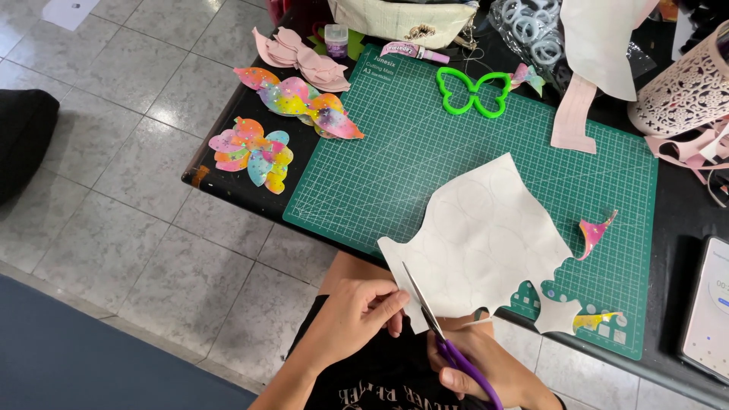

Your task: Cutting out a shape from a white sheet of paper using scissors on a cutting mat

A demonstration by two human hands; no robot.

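My left hand point(357, 315) pinches the near-left edge of a white sheet point(486, 235) with faint traced oval outlines, held over the green cutting mat point(425, 144). My right hand point(474, 368) grips purple-handled scissors point(448, 338), whose blades are closed into the sheet's near edge beside my left fingers. Small white and rainbow scraps point(569, 319) lie on the mat's near right corner.
Rainbow butterfly-shaped cutouts point(254, 152) and pink ones point(300, 57) lie on the black table's left end. A green butterfly template point(474, 91), a glue tube point(414, 51), a pink strip point(573, 114), a curled rainbow scrap point(594, 234) and a phone point(710, 311) surround the mat.
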